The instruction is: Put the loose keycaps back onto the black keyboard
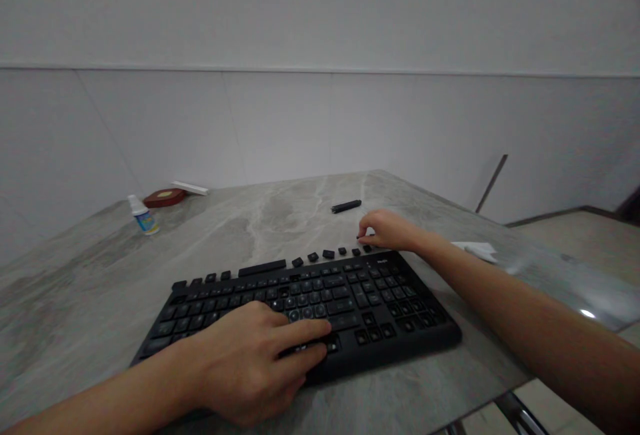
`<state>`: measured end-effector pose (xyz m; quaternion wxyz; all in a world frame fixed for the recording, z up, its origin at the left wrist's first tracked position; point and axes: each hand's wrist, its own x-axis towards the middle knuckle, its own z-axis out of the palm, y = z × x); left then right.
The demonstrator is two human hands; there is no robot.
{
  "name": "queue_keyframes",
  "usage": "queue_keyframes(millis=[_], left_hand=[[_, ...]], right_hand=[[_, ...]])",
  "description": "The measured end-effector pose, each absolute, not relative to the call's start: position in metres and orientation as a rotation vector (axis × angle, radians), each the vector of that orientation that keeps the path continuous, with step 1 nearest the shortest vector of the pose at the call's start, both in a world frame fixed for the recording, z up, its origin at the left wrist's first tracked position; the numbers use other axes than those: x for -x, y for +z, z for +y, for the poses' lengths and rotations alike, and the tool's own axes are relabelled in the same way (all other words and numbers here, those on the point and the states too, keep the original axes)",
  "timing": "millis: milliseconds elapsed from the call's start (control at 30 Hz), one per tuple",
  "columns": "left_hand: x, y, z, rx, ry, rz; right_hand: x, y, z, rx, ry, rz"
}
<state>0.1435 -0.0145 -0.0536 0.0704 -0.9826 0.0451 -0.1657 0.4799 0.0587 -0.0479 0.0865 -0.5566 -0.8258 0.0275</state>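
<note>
A black keyboard (345, 368) lies on the grey marbled table, with several key sockets bare, mostly at its lower right. My left hand (250, 361) rests on its lower middle, fingers stretched toward the bottom row and holding nothing. Behind the keyboard runs a row of loose black keycaps (329, 254), along with a long space bar (262, 268). At the right end of that row, my right hand (387, 228) is pinched just above the table. A small dark piece, apparently a keycap, shows at its fingertips; the fingers partly hide it.
A black cylindrical tool (346, 206) lies beyond the keycaps. At the back left are a white-capped bottle (144, 216), a dark red case (165, 197) and a white flat strip (190, 188). White tissue (477, 250) lies right, beyond my forearm. A wall borders the table's far side.
</note>
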Motion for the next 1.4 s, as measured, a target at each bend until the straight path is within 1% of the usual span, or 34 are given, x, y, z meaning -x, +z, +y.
queue_keyframes(millis=[133, 200, 267, 400, 600, 867, 1000, 1267, 1400], left_hand=[[-0.169, -0.058, -0.008, 2.921, -0.525, 0.159], [-0.181, -0.064, -0.006, 2.908, -0.59, 0.132], [-0.188, -0.069, -0.006, 2.931, -0.675, 0.073], [-0.188, -0.071, -0.011, 2.98, -0.747, 0.011], [-0.184, -0.067, -0.013, 2.987, -0.654, 0.034], [-0.186, -0.07, -0.011, 3.018, -0.602, 0.016], [-0.185, -0.068, -0.011, 3.049, -0.533, -0.003], [-0.186, -0.066, -0.011, 3.025, -0.553, 0.027], [-0.186, -0.067, -0.01, 3.046, -0.524, 0.022]], right_hand=[[-0.462, -0.031, 0.017, 1.509, 0.064, -2.471], [-0.454, -0.032, -0.014, 1.285, 0.153, -2.481], [-0.448, -0.042, -0.043, 1.096, 0.253, -2.409], [-0.443, -0.07, -0.072, 1.032, 0.332, -2.253], [-0.435, -0.08, -0.072, 0.937, 0.34, -2.196], [-0.433, -0.083, -0.076, 0.979, 0.32, -2.167], [-0.434, -0.081, -0.075, 0.984, 0.361, -2.163], [-0.433, -0.076, -0.075, 1.034, 0.441, -2.154], [-0.431, -0.075, -0.076, 1.026, 0.406, -2.172]])
